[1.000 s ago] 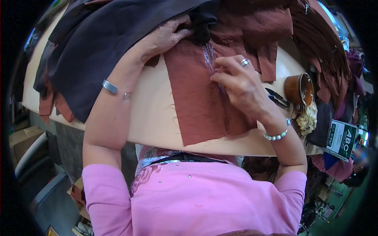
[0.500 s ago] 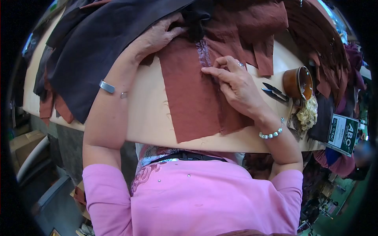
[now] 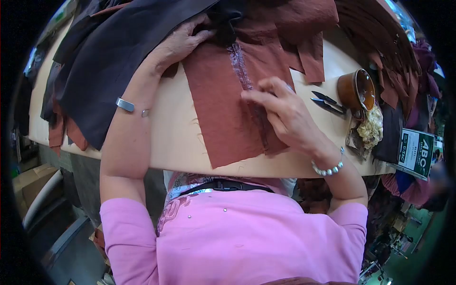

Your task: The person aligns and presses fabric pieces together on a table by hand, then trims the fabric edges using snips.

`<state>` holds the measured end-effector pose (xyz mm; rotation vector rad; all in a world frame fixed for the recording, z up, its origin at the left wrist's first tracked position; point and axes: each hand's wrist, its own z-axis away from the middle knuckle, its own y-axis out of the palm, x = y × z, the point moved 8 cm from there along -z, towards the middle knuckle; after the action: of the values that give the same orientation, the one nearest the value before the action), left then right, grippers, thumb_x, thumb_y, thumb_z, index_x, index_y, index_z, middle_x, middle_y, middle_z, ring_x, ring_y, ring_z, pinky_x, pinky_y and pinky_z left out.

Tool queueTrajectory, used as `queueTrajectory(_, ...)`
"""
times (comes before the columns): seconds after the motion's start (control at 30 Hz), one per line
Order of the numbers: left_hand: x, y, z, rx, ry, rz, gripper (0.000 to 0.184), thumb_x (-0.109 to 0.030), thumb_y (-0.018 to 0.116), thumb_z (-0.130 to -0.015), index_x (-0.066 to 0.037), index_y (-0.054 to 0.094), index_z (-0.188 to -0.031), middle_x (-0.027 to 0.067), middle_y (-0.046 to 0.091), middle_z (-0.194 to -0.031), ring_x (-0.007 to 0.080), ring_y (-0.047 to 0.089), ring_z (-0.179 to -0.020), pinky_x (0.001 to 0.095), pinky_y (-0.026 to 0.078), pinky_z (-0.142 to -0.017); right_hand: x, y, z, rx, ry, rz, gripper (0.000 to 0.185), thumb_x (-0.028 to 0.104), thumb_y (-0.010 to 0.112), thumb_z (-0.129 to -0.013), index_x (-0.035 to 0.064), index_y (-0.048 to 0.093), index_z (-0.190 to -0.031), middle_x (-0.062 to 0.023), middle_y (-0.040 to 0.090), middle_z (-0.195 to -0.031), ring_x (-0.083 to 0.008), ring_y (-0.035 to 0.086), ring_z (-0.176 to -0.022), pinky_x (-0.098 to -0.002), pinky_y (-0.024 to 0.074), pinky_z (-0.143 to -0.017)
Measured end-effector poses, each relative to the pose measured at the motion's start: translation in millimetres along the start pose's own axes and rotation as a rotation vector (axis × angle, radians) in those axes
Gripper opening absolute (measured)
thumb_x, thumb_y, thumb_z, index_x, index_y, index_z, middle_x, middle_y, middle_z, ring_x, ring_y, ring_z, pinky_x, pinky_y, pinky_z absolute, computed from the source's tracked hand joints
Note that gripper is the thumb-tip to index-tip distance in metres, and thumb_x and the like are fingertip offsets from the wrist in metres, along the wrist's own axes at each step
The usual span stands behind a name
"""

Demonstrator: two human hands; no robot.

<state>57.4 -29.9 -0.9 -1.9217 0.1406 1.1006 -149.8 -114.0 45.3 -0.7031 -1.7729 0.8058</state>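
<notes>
A reddish-brown cloth piece (image 3: 213,109) lies on the table, with a shiny wet-looking strip (image 3: 239,61) running down it. My right hand (image 3: 289,114) is over this strip, slightly blurred, a finger stretched toward it and the others bent; nothing shows in it. My left hand (image 3: 180,42) rests at the cloth's upper left edge, thumb and finger apart, some fingers hidden by the dark cloth (image 3: 114,76). A bunched black cloth (image 3: 223,21) lies beside its fingertips. To the right are black thread snips (image 3: 327,102) and a brown glass cup (image 3: 349,92).
A crumpled yellowish lump (image 3: 370,130) sits below the cup. A green-and-white ABC packet (image 3: 416,152) is at the table's right edge. Brown cloth pieces (image 3: 380,42) are piled at the upper right. Cardboard boxes (image 3: 35,185) stand at the lower left.
My right hand has lifted and loosened its bent fingers a little, staying near the strip, more of which now shows. My left hand stays at the cloth's edge. The whole view has shifted slightly.
</notes>
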Motion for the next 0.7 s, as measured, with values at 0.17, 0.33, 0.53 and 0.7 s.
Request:
queueTrajectory(0.17, -3.4, -1.1, 2.6, 0.011, -0.029, -0.008, 0.026, -0.023, 0.059, -0.087, -0.003, 0.057, -0.104, 0.0061, 0.059, -0.093, 0.0158, 0.053, -0.09, 0.027, 0.04, -0.085, 5.1, 2.0, 10.3, 0.018, -0.073, 0.065, 0.046, -0.01, 0.051, -0.07, 0.0043, 0.058, -0.113, -0.0147, 0.049, -0.099, -0.0303, 0.051, -0.089, -0.037, 0.0439, -0.075)
queueTrajectory(0.33, -7.3, -1.0, 1.7, 0.048, 0.009, -0.014, 0.026, -0.022, 0.059, -0.088, -0.003, 0.058, -0.105, 0.0067, 0.06, -0.095, 0.0164, 0.053, -0.092, 0.0273, 0.04, -0.087, 40.8, 3.3, 58.3, 0.132, -0.231, 0.322, 0.034, 0.007, 0.057, -0.072, -0.0027, 0.06, -0.105, -0.0103, 0.051, -0.099, -0.0219, 0.051, -0.086, -0.0344, 0.0413, -0.074)
queueTrajectory(0.53, -7.1, -1.4, 1.6, -0.027, 0.08, 0.019, 0.027, -0.023, 0.059, -0.088, -0.001, 0.057, -0.104, 0.0075, 0.06, -0.098, 0.017, 0.054, -0.094, 0.0273, 0.039, -0.088, 52.7, 3.8, 77.7, 0.168, -0.243, 0.295, 0.03, 0.009, 0.058, -0.072, 0.0003, 0.063, -0.1, -0.0069, 0.053, -0.097, -0.0185, 0.051, -0.083, -0.0328, 0.0396, -0.073)
queueTrajectory(0.7, -10.9, -1.3, 2.8, 0.041, 0.007, -0.001, 0.028, -0.023, 0.058, -0.088, -0.001, 0.057, -0.105, 0.008, 0.06, -0.098, 0.0175, 0.054, -0.095, 0.0275, 0.039, -0.089, 28.8, -5.6, 58.1, 0.071, 0.039, -0.054, 0.021, 0.005, 0.056, -0.073, 0.008, 0.064, -0.093, -0.0073, 0.053, -0.098, -0.0215, 0.05, -0.084, -0.0348, 0.0377, -0.075)
